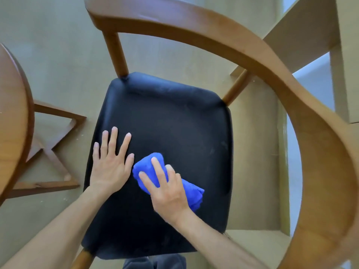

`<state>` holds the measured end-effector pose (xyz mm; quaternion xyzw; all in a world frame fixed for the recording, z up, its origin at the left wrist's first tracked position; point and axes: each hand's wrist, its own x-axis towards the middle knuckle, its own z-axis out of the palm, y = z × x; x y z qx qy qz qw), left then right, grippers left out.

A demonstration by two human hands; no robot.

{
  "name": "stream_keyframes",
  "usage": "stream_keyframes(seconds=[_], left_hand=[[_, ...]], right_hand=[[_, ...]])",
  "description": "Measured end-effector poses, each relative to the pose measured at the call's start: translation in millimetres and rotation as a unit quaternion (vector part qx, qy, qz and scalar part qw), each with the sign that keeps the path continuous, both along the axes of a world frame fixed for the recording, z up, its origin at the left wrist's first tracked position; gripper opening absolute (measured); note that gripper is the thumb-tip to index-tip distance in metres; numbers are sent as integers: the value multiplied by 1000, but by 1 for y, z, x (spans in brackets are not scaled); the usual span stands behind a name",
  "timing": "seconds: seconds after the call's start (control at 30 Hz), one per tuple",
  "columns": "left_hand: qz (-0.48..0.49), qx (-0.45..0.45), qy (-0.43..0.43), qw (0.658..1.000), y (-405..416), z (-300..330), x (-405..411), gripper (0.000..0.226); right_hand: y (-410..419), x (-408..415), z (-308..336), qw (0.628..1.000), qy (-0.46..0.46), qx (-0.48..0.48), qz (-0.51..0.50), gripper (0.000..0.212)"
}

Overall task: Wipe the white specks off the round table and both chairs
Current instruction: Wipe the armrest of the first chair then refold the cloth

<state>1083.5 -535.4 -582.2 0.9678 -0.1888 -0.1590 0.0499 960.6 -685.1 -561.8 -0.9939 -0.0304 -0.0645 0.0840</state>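
I am looking straight down on a chair (194, 55) with a black padded seat (171, 121) and a curved wooden backrest (262, 53) that sweeps round the far and right sides of the seat. The seat's leather looks smooth and dark, with a few faint pale smudges near its right edge.

My left hand (110, 162) lies flat on the near left part of the seat, fingers straight and spread. My right hand (167, 187) sits just beside it, toward the middle of the seat, fingers curled over a bunched blue cloth (149, 164) and pressing it onto the leather. The cloth is bright blue and soft, and sticks out past my fingertips and behind my palm.

Left of the seat, the rim of the round wooden bench (13, 121) comes into view, with its crossed wooden base (54, 152) on the floor (58, 55) below. The floor is a plain dull beige, with a few tiny white specks (41, 201) near the base. Right of the backrest stands a pale boxy shelf unit (310, 30). I can read no writing anywhere.
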Motion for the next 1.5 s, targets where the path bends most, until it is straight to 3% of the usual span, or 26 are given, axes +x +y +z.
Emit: stream_keyframes(seconds=[0.1,0.4,0.57,0.77,0.97,1.17,1.23,1.3,1.4,1.5], left_hand=[[-5,5,-6,1000,1,-1,2,64],[8,18,-19,1000,1,-5,-1,64],[15,22,-13,1000,2,-5,-1,65],[17,18,-13,1000,1,-4,-2,64],[19,24,-5,1000,-1,-2,0,66],[19,27,10,999,1,0,1,68],[19,24,7,1000,1,0,0,67],[22,11,0,1000,0,-1,-1,65],[20,8,-3,1000,0,-4,-1,66],[16,7,-11,1000,0,-5,-1,65]], right_hand=[[-15,-10,3,995,-21,-6,97,34],[-8,-5,7,992,100,-25,-79,70],[-19,4,-8,997,45,-3,-68,54],[-41,10,-9,1000,26,4,10,76],[-38,8,-12,1000,9,0,-11,73],[-82,22,-11,998,-26,-27,40,72],[-133,35,-11,998,-38,-44,-14,65],[-181,46,-7,990,-9,-28,-136,62],[-192,53,-5,956,23,28,-293,60],[-146,42,-8,972,3,7,-235,61]])
